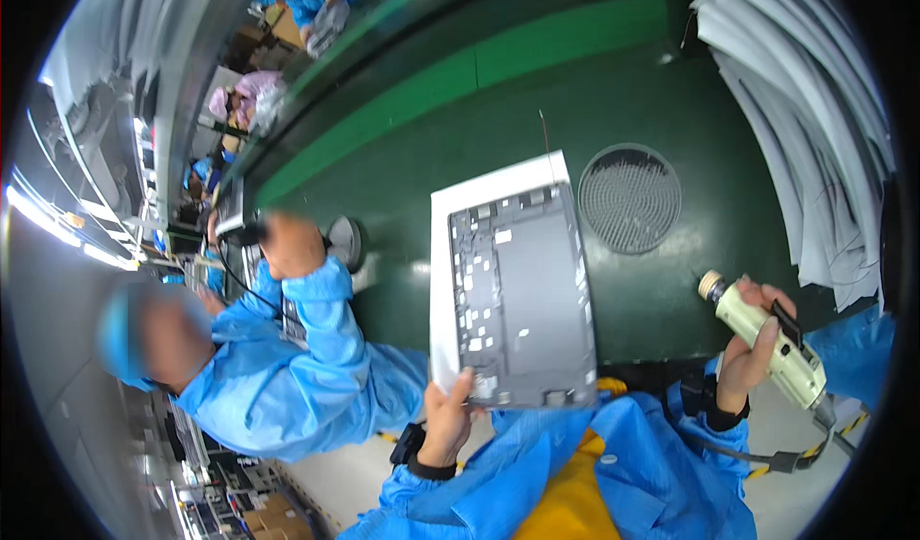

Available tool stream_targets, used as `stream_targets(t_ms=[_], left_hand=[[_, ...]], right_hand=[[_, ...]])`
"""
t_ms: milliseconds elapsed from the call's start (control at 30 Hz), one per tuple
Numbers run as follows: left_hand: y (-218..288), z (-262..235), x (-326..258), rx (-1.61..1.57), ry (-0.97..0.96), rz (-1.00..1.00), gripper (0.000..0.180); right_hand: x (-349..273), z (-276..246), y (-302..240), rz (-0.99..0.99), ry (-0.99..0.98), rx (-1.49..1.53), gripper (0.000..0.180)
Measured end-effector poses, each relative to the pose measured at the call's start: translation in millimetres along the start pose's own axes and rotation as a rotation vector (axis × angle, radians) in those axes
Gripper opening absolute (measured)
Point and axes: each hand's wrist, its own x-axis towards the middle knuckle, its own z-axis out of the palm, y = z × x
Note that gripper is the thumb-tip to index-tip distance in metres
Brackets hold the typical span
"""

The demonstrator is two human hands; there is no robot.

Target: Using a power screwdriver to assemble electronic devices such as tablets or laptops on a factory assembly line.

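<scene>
Just above the left hand (448,423), a grey tablet housing (520,296) lies on a white tray (441,281); the thumb and fingers pinch the near corner of the two. The housing's long axis runs away from the person, leaning slightly left at the far end, open face up. Off to the right, the right hand (752,348) is wrapped around a pale electric screwdriver (767,339), whose tip points up-left, toward the tray. Between that hand and the tray's right edge the green mat (671,291) lies bare. Beyond the screwdriver tip sits a round screw dish (630,198), apart from the tray. A co-worker's sleeve (326,320) reaches in left of the tray.
</scene>
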Motion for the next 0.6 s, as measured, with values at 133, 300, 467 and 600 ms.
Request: stream_targets(t_ms=[133, 300, 467, 600], left_hand=[[32.1, -4.9, 54.4, -0.04, 0.267, 0.263, 0.025], [81.3, 3.4, 167.3, 0.073, 0.221, 0.58, 0.022], [156.1, 67.0, 299.6, 0.004, 0.116, 0.621, 0.026], [181.9, 100.4, 398.7, 0.018, 0.308, 0.495, 0.033]], right_hand=[[-2.9, -1.2, -9.3, 0.025, 0.024, -0.04, 0.043], [-6.1, 4.2, -12.6, 0.014, 0.022, -0.005, 0.036], [-8.2, 10.4, -17.8, -0.056, 0.053, -0.044, 0.033], [-1.8, 14.2, -5.7, -0.029, 0.057, -0.009, 0.03]])
